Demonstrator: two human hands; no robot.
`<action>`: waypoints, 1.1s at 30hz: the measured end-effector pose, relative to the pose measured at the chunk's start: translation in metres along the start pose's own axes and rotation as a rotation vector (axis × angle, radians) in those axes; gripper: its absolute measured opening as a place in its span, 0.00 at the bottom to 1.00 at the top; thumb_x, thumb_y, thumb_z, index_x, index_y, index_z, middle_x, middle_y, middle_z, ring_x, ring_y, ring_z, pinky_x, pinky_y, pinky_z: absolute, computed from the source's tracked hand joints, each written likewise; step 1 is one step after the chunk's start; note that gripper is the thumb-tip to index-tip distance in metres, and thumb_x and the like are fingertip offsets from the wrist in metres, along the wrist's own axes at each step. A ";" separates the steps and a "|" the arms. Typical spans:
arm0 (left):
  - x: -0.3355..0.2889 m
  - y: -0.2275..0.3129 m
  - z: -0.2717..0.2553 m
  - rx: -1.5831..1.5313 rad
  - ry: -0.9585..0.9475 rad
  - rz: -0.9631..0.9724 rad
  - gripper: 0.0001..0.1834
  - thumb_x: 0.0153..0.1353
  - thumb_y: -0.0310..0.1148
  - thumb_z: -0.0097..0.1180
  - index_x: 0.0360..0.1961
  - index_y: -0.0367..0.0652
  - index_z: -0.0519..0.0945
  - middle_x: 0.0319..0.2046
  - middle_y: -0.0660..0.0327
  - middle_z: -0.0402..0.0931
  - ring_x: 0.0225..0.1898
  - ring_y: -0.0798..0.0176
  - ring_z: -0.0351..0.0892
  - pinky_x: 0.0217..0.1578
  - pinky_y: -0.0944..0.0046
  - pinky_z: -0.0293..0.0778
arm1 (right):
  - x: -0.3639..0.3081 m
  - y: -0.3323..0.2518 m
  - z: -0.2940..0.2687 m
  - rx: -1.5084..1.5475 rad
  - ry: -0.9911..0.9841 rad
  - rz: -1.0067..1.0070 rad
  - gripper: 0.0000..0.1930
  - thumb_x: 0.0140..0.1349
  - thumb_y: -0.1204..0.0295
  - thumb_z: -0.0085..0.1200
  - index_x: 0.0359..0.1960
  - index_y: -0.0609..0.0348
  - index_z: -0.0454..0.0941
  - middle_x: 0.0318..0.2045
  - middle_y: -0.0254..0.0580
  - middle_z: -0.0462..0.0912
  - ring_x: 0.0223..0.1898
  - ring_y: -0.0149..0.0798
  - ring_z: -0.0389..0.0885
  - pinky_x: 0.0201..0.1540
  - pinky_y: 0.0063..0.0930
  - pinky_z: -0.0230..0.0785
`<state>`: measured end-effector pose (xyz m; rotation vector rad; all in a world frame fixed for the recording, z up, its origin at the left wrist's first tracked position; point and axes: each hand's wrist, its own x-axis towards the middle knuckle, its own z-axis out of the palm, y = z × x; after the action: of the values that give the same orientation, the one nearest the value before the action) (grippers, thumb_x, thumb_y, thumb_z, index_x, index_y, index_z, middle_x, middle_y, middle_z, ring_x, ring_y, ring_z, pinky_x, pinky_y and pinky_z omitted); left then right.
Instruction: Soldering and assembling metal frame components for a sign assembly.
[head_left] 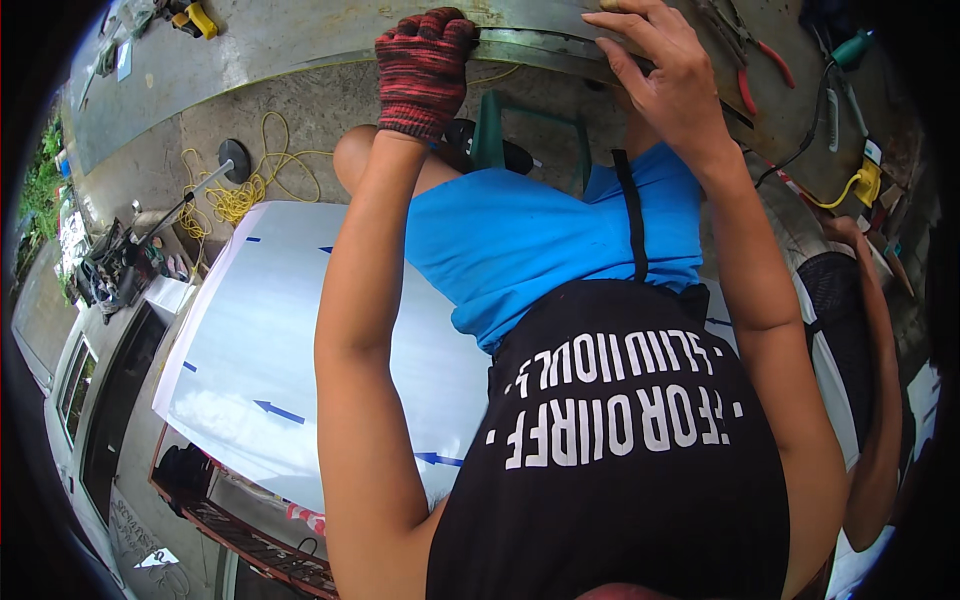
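One long metal strip (545, 42) runs across the top of the view, between the person's two hands, along the near edge of a grey metal sheet (270, 30). The sheet's far side is cut off by the upper rim.

The two hands are well apart. The left hand (425, 72), in a red and black knit glove, is curled at the strip; its fingertips are hidden, so I cannot tell whether it grips. The right hand (662, 75) is bare, its thumb and fingers spread apart over the strip. A small dark shape shows beneath its palm, too covered to identify.

To the right lie one pair of red-handled pliers (770, 66) and one green-handled tool (852, 48), with one yellow plug (866, 184) lower down.

Below the strip, one green stool (488, 130) is partly hidden by the person's legs. The person wears blue shorts (560, 235) and a black sleeveless top (630, 510) with white lettering.

To the left, one loose tangle of yellow cord (240, 195) lies beside one round black disc (234, 160) on a rod. A pale panel (250, 340) with blue arrows spreads behind the person, its middle blocked by the body. At far right, one other person's arm (880, 370) shows; the rest is hard to make out.
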<state>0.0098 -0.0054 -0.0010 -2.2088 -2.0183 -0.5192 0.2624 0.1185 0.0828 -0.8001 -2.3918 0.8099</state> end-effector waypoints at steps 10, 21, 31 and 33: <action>0.000 0.003 0.000 -0.040 -0.005 -0.072 0.11 0.55 0.33 0.58 0.41 0.56 0.80 0.46 0.63 0.81 0.47 0.51 0.80 0.47 0.46 0.72 | -0.009 0.009 0.014 -0.005 -0.013 -0.009 0.13 0.62 0.75 0.62 0.48 0.54 0.84 0.48 0.42 0.84 0.51 0.50 0.81 0.54 0.40 0.72; -0.008 0.016 0.000 -0.001 0.124 -0.178 0.16 0.51 0.36 0.62 0.44 0.59 0.79 0.49 0.65 0.78 0.53 0.55 0.78 0.58 0.47 0.66 | -0.013 0.003 0.016 -0.060 -0.159 -0.015 0.20 0.61 0.74 0.63 0.56 0.54 0.79 0.50 0.45 0.83 0.52 0.52 0.80 0.55 0.41 0.68; -0.080 0.089 -0.004 -0.561 0.363 -1.046 0.19 0.62 0.31 0.64 0.53 0.40 0.76 0.50 0.55 0.79 0.55 0.54 0.77 0.58 0.52 0.71 | -0.016 0.000 0.022 -0.118 -0.185 0.001 0.26 0.57 0.77 0.64 0.60 0.51 0.77 0.52 0.43 0.82 0.54 0.49 0.79 0.56 0.42 0.67; -0.081 0.097 0.001 -0.861 0.351 -1.268 0.18 0.65 0.32 0.63 0.54 0.37 0.76 0.50 0.51 0.79 0.54 0.52 0.78 0.57 0.53 0.73 | -0.017 0.003 0.024 -0.123 -0.195 0.006 0.29 0.55 0.79 0.64 0.61 0.50 0.76 0.52 0.42 0.81 0.54 0.48 0.79 0.57 0.41 0.67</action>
<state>0.0998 -0.0928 -0.0126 -0.4761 -3.0147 -1.9473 0.2611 0.0999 0.0596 -0.8094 -2.6347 0.7812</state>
